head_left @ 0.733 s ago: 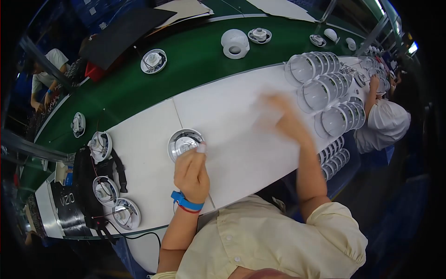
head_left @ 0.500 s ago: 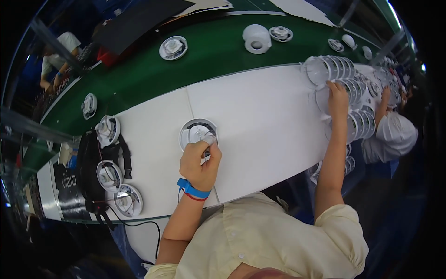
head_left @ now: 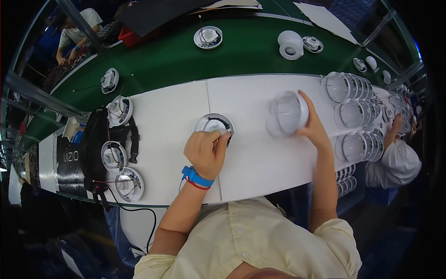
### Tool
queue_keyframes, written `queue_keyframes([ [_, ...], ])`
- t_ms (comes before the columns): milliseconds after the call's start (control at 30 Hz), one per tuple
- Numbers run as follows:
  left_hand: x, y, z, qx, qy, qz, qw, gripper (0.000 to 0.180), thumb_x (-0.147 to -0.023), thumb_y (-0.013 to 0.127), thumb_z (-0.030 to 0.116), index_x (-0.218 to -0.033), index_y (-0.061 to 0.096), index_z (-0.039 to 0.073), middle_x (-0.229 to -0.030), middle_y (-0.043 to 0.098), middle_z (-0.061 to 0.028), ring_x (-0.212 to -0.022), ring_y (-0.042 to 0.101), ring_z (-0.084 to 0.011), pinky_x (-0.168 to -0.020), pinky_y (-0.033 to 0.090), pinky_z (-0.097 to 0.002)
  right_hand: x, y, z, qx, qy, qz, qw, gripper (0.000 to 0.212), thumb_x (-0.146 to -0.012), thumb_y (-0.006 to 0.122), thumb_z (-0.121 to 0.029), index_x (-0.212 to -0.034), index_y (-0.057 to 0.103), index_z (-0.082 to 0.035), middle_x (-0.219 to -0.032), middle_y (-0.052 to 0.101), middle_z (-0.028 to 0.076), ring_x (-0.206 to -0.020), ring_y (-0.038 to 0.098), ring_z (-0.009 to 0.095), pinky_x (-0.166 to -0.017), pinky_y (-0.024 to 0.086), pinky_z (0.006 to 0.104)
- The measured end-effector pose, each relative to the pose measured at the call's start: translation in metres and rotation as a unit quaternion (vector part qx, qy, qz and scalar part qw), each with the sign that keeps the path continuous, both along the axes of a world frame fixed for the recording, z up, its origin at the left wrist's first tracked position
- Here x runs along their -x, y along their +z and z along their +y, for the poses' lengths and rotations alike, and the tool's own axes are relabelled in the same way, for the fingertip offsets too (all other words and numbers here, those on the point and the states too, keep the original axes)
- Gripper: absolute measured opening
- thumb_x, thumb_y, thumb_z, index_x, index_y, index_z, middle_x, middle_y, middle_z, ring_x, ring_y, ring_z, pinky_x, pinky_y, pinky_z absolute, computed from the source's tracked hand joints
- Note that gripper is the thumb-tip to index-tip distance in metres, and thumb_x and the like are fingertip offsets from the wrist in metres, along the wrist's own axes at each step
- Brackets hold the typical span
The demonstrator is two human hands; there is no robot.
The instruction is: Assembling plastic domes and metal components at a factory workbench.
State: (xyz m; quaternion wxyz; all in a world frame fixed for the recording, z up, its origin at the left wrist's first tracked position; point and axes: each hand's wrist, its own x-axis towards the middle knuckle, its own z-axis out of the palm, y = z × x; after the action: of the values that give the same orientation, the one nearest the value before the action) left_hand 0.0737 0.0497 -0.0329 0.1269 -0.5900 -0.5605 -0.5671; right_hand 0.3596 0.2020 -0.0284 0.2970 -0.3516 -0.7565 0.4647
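On the white table in front of me lies a round white unit (head_left: 211, 122) with a dark rim strip and wiring inside. My left hand (head_left: 204, 151), a blue band on its wrist, reaches over its near side. Thumb and forefinger pinch a small whitish part there; the fingers hide most of it. To the right, my right hand (head_left: 312, 122) grips a translucent white cup-shaped cover (head_left: 287, 114) by its rim side. The cover is blurred by motion and tilted, its wider end toward my palm. It is held above the table, apart from the unit.
Rows of nested cup-shaped covers (head_left: 349, 114) stand at the right table end, beside a co-worker in a white cap (head_left: 400, 156). Similar round units (head_left: 129, 184) lie on the left by a black bag (head_left: 95, 153). Beyond runs a green conveyor (head_left: 172, 65) carrying several units.
My right hand has come left from the stacks, bringing a cup-shaped cover. My left hand stays pinched at the round unit. The whole view has shifted a little.
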Motion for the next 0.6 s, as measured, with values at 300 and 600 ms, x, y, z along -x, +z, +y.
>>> queue_keyframes([
  [300, -0.009, 0.006, 0.007, 0.085, 0.053, -0.055, 0.993, 0.017, -0.079, 0.077, 0.016, -0.088, 0.063, 0.011, -0.077, 0.049, -0.0018, -0.081, 0.044, -0.0235, -0.075, 0.033, -0.0379, 0.071, -0.031, -0.016, 0.389, 0.051, 0.307, 0.867, 0.106, -0.061, 0.081, -0.056, -0.146, 0.035, -0.015, -0.136, 0.047, 0.011, -0.127, 0.049, 0.026, -0.106, 0.043, 0.038],
  [600, -0.012, 0.01, -0.001, 0.108, 0.012, 0.008, 0.994, 0.019, -0.076, 0.077, 0.011, -0.088, 0.063, 0.012, -0.079, 0.052, -0.0011, -0.084, 0.044, -0.0247, -0.082, 0.03, -0.0394, 0.104, -0.001, -0.089, 0.387, 0.118, 0.266, 0.875, 0.119, -0.052, 0.085, -0.055, -0.146, 0.033, -0.005, -0.135, 0.049, 0.012, -0.126, 0.05, 0.024, -0.104, 0.04, 0.0349],
])
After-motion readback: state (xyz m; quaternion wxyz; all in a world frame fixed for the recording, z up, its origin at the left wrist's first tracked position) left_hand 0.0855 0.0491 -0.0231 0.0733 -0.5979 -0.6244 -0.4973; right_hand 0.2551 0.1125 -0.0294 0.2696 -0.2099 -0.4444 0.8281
